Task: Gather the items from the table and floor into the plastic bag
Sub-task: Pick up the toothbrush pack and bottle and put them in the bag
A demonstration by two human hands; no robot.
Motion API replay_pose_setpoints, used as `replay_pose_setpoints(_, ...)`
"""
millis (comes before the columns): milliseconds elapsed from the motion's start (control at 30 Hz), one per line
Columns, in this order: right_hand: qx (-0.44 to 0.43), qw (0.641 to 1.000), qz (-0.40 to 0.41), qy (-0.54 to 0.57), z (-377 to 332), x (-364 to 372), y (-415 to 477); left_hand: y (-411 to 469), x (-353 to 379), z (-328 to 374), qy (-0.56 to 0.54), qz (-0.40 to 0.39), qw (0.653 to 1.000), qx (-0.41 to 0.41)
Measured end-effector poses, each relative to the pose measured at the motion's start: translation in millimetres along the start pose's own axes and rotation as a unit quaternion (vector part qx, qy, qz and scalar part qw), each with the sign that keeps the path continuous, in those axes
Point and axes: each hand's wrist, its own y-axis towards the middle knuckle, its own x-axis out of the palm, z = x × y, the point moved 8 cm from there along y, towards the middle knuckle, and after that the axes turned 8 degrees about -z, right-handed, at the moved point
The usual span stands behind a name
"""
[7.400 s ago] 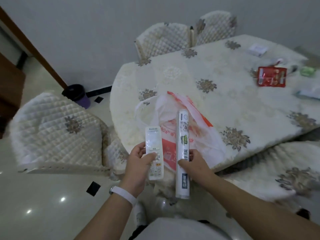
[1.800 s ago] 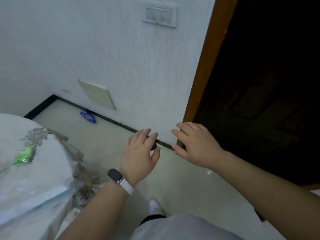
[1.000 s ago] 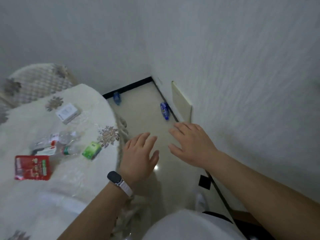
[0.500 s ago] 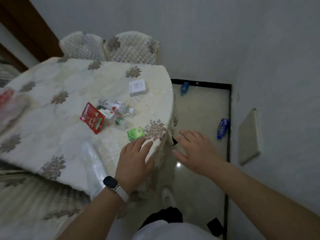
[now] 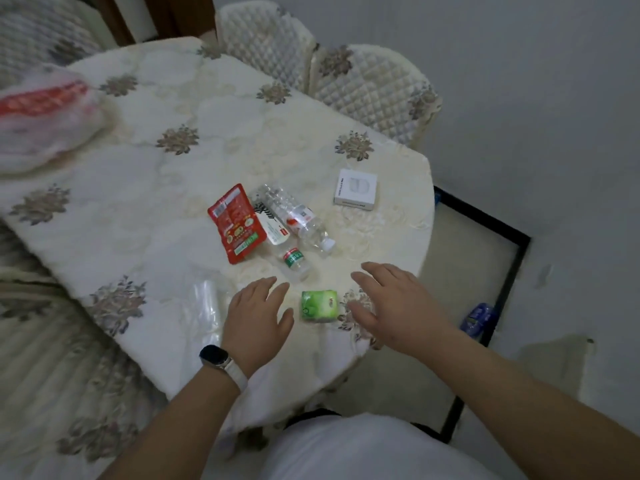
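Note:
On the cream tablecloth [image 5: 145,209] lie a red snack packet [image 5: 235,225], two clear plastic bottles [image 5: 294,220], a white box [image 5: 356,188] and a green tissue pack [image 5: 318,305]. The white and red plastic bag [image 5: 45,116] sits at the table's far left, blurred. My left hand [image 5: 258,318] hovers open just left of the green pack. To the pack's right my right hand [image 5: 398,306] is also open, holding nothing. A blue bottle [image 5: 477,318] lies on the floor by the wall.
Two quilted chairs [image 5: 367,88] stand at the table's far side. A clear plastic sheet [image 5: 206,313] lies near the table's front edge. The wall and a black baseboard [image 5: 498,289] close off the right side.
The view has swung from the doorway and wall back to the table. Both empty hands now hover over the table edge, either side of the green pack.

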Motion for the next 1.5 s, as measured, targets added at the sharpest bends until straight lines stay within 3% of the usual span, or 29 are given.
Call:
replay_pose_setpoints(300, -0.104, 0.991, -0.038, 0.078, -37.6, 23.0, 103.9, -30.2, 0.1, -70.9, -0.032, 0.044, 0.981, -0.185)
replay_pose_setpoints(633, -0.137, 0.974, -0.125, 0.127, -72.2, 59.2, 203.3, -89.5, 40.3, -105.6, -0.115, -0.002, 0.901, -0.418)
replay_pose_setpoints(1100, -0.101, 0.960, -0.160, 0.207, -74.0, 93.0, 256.9, -79.4, 59.3, -105.5, -0.209, 0.027, 0.808, -0.551)
replay_pose_setpoints(1267, -0.032, 0.942, -0.224, 0.249, -79.4, 101.0, 259.6, -86.3, 44.5, -85.8, -0.275, 0.111, 0.759, -0.580)
replay_pose_setpoints(1500, 0.040, 0.921, -0.261, 0.287, -71.6, 108.2, 253.8, -94.9, 7.7, -70.6, -0.299, 0.183, 0.749, -0.562)
